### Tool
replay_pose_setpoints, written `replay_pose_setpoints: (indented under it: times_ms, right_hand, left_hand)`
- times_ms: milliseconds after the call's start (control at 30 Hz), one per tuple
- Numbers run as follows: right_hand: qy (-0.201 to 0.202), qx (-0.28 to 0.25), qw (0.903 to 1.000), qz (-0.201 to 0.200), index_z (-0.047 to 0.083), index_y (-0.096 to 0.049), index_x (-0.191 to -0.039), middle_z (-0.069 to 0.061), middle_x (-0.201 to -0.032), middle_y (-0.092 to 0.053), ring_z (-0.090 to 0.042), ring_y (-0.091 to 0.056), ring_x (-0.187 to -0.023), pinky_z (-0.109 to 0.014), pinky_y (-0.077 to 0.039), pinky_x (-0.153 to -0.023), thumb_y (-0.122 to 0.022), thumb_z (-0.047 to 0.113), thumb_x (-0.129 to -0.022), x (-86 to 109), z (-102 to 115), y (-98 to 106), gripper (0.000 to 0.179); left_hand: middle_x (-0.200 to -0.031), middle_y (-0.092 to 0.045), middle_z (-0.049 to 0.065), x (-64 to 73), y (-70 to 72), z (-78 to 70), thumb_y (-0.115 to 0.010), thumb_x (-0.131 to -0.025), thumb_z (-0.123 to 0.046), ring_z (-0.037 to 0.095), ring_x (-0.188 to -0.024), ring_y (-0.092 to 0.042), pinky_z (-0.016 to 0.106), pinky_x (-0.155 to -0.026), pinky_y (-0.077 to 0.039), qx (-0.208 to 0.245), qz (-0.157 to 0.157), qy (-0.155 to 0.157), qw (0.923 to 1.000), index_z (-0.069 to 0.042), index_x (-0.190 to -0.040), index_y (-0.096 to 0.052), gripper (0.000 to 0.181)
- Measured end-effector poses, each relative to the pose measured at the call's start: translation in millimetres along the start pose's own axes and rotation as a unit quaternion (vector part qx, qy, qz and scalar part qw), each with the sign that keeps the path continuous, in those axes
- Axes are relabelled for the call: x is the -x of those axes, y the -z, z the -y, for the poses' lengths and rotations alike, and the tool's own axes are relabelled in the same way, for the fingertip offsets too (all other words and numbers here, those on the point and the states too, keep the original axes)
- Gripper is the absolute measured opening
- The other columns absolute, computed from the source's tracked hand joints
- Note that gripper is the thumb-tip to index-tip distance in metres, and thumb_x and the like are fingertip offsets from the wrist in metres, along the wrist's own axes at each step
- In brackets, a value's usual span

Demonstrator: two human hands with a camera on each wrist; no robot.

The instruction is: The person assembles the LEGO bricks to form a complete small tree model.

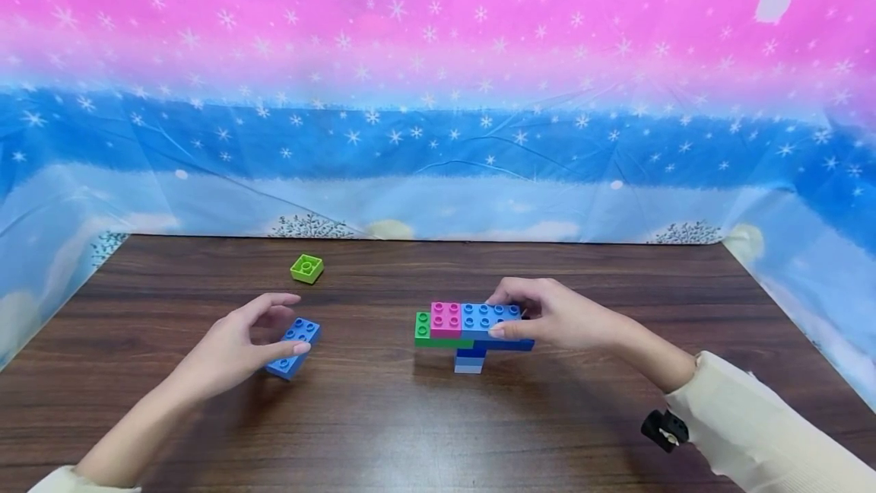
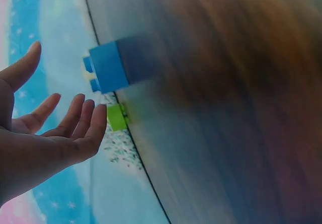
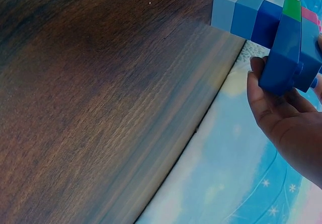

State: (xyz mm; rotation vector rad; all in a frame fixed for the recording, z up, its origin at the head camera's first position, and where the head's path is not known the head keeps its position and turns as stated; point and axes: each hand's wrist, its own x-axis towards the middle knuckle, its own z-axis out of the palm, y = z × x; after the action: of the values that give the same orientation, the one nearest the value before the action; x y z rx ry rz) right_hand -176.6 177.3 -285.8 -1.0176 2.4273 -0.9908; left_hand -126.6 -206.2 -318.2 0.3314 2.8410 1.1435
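My right hand (image 1: 557, 316) grips the right end of a toy building-block structure (image 1: 446, 318), thumb in front and fingers behind. Pink, light blue and green bricks form its top, above a dark blue one. A narrow column of stacked blue and pale bricks (image 3: 224, 10) runs down beneath them. On the left, a loose blue brick (image 1: 301, 332) with studs up lies on the table. My left hand (image 1: 236, 345) hovers by this brick, thumb and fingers spread apart. In the left wrist view a gap shows between the fingers (image 2: 95, 126) and the blue brick (image 2: 111, 67).
A lime green brick (image 1: 307, 268) lies upside down, its hollow side up, farther back on the left. The dark wooden table (image 1: 383, 432) ends at a pink and blue snowflake cloth (image 1: 438, 135) behind. A black device (image 1: 664, 430) sits by my right sleeve.
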Motion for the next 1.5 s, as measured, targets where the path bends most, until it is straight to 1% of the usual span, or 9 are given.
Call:
replay_pose_setpoints:
  times_ms: [133,267,433,567,633,867,1200,1400,1500]
  right_hand:
    - [-0.001,-0.002,1.0000,0.001,0.015,-0.057,-0.109,0.003,-0.093,-0.061,-0.015,-0.053,-0.077,-0.030,-0.044,-0.067,-0.059,0.028,-0.089,-0.1,-0.3,-0.2,0.023]
    - [-0.002,-0.003,1.0000,0.001,0.015,-0.057,-0.109,0.003,-0.092,-0.061,-0.015,-0.053,-0.077,-0.030,-0.045,-0.067,-0.059,0.028,-0.089,0.0,-0.2,-0.1,0.023]
    - [-0.001,-0.001,1.0000,0.001,0.015,-0.057,-0.109,0.003,-0.092,-0.061,-0.015,-0.053,-0.077,-0.030,-0.045,-0.066,-0.060,0.028,-0.089,0.2,0.0,0.2,0.023]
    - [0.000,0.000,1.0000,0.001,0.015,-0.057,-0.109,0.003,-0.092,-0.061,-0.015,-0.052,-0.076,-0.030,-0.044,-0.065,-0.060,0.028,-0.089,0.2,0.0,0.5,0.023]
    - [0.000,0.001,1.0000,0.001,0.015,-0.057,-0.109,0.003,-0.092,-0.061,-0.015,-0.052,-0.076,-0.030,-0.044,-0.065,-0.060,0.028,-0.089,0.1,0.1,0.6,0.023]
    - [0.001,0.001,1.0000,0.000,0.015,-0.057,-0.109,0.003,-0.091,-0.061,-0.015,-0.052,-0.075,-0.029,-0.043,-0.064,-0.060,0.028,-0.089,-0.1,-0.2,0.6,0.023]
    - [0.000,0.001,1.0000,-0.001,0.015,-0.058,-0.108,0.004,-0.092,-0.061,-0.015,-0.052,-0.075,-0.030,-0.044,-0.065,-0.060,0.029,-0.089,-0.1,-1.1,0.3,0.023]
    - [-0.003,-0.004,1.0000,-0.004,0.015,-0.058,-0.108,0.003,-0.092,-0.061,-0.016,-0.053,-0.077,-0.030,-0.045,-0.066,-0.060,0.028,-0.089,0.1,-1.6,-0.2,0.023]
    - [-0.005,-0.005,1.0000,-0.006,0.015,-0.058,-0.108,0.003,-0.093,-0.061,-0.016,-0.053,-0.078,-0.031,-0.045,-0.067,-0.060,0.028,-0.089,0.2,-2.1,-0.6,0.024]
  left_hand:
    - [-0.116,-0.055,0.022,0.6,-0.5,7.5,-0.072,-0.078,-0.033,0.037,-0.106,-0.052,0.050,-0.083,-0.042,-0.010,0.016,0.002,0.9998,0.001,-0.128,-0.043,0.067]
    - [-0.112,-0.056,0.018,-0.3,-0.1,13.6,-0.074,-0.076,-0.031,0.033,-0.102,-0.054,0.048,-0.081,-0.043,-0.012,0.019,-0.007,0.9997,0.002,-0.125,-0.045,0.067]
    - [-0.108,-0.057,0.015,-2.7,-0.4,18.8,-0.076,-0.074,-0.029,0.026,-0.093,-0.056,0.040,-0.074,-0.045,-0.005,0.035,-0.008,0.9993,0.002,-0.124,-0.045,0.066]
    - [-0.107,-0.057,0.015,-4.8,-2.4,21.5,-0.076,-0.074,-0.028,0.021,-0.087,-0.056,0.035,-0.069,-0.044,-0.016,0.048,-0.015,0.9986,0.003,-0.124,-0.044,0.067]
    - [-0.107,-0.056,0.014,-5.6,-3.3,21.6,-0.076,-0.074,-0.027,0.020,-0.086,-0.056,0.034,-0.068,-0.043,-0.023,0.049,-0.017,0.9984,0.002,-0.124,-0.045,0.067]
    - [-0.106,-0.057,0.012,-6.5,-5.3,20.9,-0.077,-0.073,-0.026,0.019,-0.085,-0.056,0.035,-0.069,-0.043,-0.036,0.049,-0.013,0.9981,0.000,-0.123,-0.046,0.064]
    - [-0.105,-0.059,0.011,-4.8,-4.6,22.0,-0.076,-0.074,-0.021,0.027,-0.093,-0.058,0.043,-0.075,-0.046,-0.039,0.045,-0.020,0.9980,-0.002,-0.121,-0.048,0.059]
    - [-0.100,-0.060,0.009,-3.0,-2.8,21.5,-0.075,-0.075,-0.020,0.024,-0.089,-0.058,0.042,-0.073,-0.046,-0.059,0.046,-0.003,0.9972,-0.003,-0.115,-0.054,0.048]
    - [-0.099,-0.060,0.008,-3.1,-3.1,21.6,-0.075,-0.075,-0.017,0.023,-0.088,-0.058,0.041,-0.073,-0.047,-0.061,0.044,-0.003,0.9972,-0.002,-0.113,-0.055,0.045]
